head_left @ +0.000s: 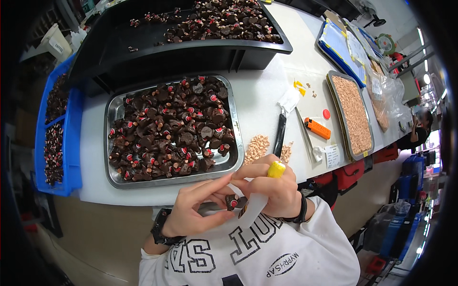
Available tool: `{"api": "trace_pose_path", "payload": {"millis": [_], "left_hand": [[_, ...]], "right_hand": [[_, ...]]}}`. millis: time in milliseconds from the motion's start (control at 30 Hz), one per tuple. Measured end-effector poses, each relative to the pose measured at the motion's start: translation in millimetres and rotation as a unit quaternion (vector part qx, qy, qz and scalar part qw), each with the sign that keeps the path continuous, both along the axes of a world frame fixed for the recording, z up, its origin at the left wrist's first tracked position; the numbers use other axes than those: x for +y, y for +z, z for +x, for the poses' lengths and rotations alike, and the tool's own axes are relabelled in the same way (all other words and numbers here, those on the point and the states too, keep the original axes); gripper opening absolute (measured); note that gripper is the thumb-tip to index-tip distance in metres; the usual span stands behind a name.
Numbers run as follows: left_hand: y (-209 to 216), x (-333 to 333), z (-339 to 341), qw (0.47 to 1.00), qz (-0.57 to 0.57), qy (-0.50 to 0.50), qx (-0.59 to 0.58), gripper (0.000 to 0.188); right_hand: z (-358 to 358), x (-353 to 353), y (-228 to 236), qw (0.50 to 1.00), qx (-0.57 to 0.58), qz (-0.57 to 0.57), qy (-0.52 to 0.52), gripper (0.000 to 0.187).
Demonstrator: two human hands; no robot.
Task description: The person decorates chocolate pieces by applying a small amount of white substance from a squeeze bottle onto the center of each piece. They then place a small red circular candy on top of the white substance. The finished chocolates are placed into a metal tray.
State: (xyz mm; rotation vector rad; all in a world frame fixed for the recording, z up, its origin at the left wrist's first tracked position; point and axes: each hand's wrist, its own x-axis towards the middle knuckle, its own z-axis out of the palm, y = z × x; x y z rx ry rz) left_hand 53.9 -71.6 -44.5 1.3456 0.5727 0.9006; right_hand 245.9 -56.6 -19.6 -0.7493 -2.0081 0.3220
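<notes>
My left hand (200,205) is closed on a small dark brown figure-like piece (232,202) with a round red-and-white spot. Right beside it, my right hand (279,193) has its fingers curled round a white strip (255,209) that hangs toward my shirt. Something yellow (276,169) covers or sticks out by a finger of that hand; I cannot tell which. The fingertips of both hands meet just above the brown piece. Many similar pieces (181,124) with red spots fill the metal tray (111,143) beyond my left hand.
A large black bin (191,50) holds more brown pieces at the back. At the left stands a blue divided crate (71,162). Small beige bits (257,148), black-handled tweezers (280,133), an orange tool (317,128) and a tray of beige bits (352,114) lie rightward.
</notes>
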Motion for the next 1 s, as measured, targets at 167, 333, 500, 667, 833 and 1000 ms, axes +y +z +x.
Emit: {"api": "trace_pose_path", "payload": {"millis": [167, 333, 500, 667, 833, 1000], "left_hand": [[-11, 3, -6, 0.994, -0.036, -0.044, -0.093, 0.065], [-11, 3, -8, 0.99, -0.051, -0.047, -0.123, 0.065], [-11, -1, -2, 0.996, 0.019, 0.057, -0.068, 0.057], [-8, -1, 1, 0.989, 0.06, 0.124, -0.059, 0.041], [-13, -4, 5, 0.985, 0.024, 0.149, -0.081, 0.037], [-14, -4, 5, 0.983, 0.042, 0.168, -0.054, 0.038]], "right_hand": [[-6, 2, -6, 0.999, 0.036, 0.031, 0.014, 0.027], [-7, 3, -11, 0.998, 0.042, 0.043, 0.026, 0.024], [-6, -1, -17, 0.997, 0.067, 0.01, 0.038, 0.018], [-8, -3, -17, 0.995, 0.083, -0.012, 0.05, 0.021], [-12, -2, -24, 0.993, 0.11, -0.038, 0.033, 0.034], [-14, -3, -29, 0.99, 0.131, -0.028, 0.03, 0.034]]}}
